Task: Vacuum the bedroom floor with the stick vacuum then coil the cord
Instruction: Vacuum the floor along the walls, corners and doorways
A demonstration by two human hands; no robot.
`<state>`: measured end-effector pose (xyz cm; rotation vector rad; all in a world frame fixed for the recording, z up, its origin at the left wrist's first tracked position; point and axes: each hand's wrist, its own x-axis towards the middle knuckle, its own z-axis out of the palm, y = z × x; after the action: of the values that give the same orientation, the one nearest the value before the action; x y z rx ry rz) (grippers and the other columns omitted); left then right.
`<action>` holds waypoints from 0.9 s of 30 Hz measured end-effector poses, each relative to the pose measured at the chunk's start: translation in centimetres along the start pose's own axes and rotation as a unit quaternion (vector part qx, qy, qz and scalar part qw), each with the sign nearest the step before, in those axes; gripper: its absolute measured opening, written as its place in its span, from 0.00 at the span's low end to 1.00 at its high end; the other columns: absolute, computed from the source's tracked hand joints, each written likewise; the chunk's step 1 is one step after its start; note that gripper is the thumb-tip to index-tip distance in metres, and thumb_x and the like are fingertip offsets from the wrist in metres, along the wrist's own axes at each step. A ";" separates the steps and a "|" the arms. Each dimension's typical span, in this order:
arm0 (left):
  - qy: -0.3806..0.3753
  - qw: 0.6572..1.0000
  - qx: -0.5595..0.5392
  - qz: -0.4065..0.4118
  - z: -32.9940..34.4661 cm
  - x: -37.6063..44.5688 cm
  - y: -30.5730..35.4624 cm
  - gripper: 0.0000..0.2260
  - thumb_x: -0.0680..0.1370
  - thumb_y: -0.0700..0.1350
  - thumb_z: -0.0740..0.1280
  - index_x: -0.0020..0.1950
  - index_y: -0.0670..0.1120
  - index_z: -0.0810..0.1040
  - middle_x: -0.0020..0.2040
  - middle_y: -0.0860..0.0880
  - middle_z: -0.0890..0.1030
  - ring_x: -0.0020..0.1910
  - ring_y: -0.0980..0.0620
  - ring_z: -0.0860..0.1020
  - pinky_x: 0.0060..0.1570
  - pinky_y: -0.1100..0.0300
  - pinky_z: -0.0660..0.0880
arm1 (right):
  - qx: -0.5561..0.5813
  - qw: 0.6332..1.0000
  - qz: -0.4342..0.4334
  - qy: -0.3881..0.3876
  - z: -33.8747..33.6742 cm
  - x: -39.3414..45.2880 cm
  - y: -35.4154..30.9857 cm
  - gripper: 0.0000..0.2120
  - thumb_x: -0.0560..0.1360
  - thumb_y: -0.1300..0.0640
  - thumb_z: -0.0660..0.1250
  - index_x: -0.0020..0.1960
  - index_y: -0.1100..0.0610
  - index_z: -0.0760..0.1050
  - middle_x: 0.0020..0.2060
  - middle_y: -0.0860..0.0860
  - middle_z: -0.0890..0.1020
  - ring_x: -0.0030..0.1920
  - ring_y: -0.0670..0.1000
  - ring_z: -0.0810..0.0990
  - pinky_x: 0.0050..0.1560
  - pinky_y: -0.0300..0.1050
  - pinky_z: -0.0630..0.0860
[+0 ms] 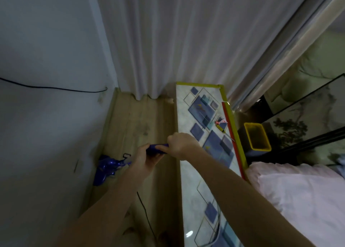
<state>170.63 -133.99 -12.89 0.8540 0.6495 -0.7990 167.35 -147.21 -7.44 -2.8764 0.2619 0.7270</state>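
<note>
— Where is the stick vacuum (104,170) standing?

— Its blue body is sitting low on the wooden floor (134,119), in the narrow strip between the wall (46,116) and the patterned desk (196,181). Both hands are wrapping its handle: left hand (143,159) underneath, right hand (182,144) curling over the far end, each grip closing firmly round it.

— How is it likely handling?

— Probably rigid and bottom-heavy, best steered from that handle. The black cord (147,216) is trailing limp along the floor, likely snagging easily.
</note>
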 end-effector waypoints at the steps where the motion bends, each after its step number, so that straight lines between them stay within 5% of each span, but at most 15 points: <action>1: -0.012 1.000 -0.005 0.003 -0.1 0.5 0.9 0.11 0.82 0.41 0.58 0.62 0.38 0.67 0.49 0.38 0.76 0.45 0.42 0.79 0.30 0.53 0.81 | -0.007 1.000 -0.003 -0.001 -0.6 1.0 -0.4 0.30 0.77 0.31 0.52 0.33 0.56 0.69 0.30 0.52 0.72 0.30 0.50 0.72 0.30 0.43 0.66; 15: -0.051 0.993 -0.085 0.069 -0.2 5.4 14.1 0.09 0.83 0.43 0.59 0.57 0.39 0.73 0.49 0.40 0.78 0.48 0.44 0.79 0.36 0.55 0.82 | -0.025 1.000 -0.010 0.010 -10.7 12.3 -9.0 0.30 0.77 0.32 0.52 0.33 0.55 0.70 0.31 0.50 0.76 0.33 0.50 0.76 0.41 0.47 0.73; 21: -0.044 0.988 -0.123 0.075 -0.4 5.9 15.6 0.09 0.83 0.43 0.59 0.56 0.40 0.74 0.52 0.38 0.79 0.51 0.42 0.79 0.52 0.48 0.77 | -0.054 0.998 -0.042 0.000 -12.4 13.8 -10.2 0.27 0.78 0.32 0.53 0.33 0.54 0.66 0.32 0.50 0.73 0.34 0.50 0.75 0.47 0.51 0.77; 27: -0.041 0.990 -0.108 0.079 2.2 5.9 13.4 0.13 0.84 0.43 0.56 0.60 0.36 0.73 0.54 0.34 0.78 0.56 0.37 0.78 0.62 0.43 0.73 | -0.076 0.995 -0.063 -0.005 -12.6 13.6 -6.7 0.30 0.77 0.31 0.53 0.33 0.56 0.68 0.31 0.51 0.74 0.32 0.50 0.73 0.38 0.46 0.71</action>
<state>185.22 -132.34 -10.91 0.6623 0.5759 -0.6064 186.19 -144.96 -2.31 -2.9969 0.0252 0.7689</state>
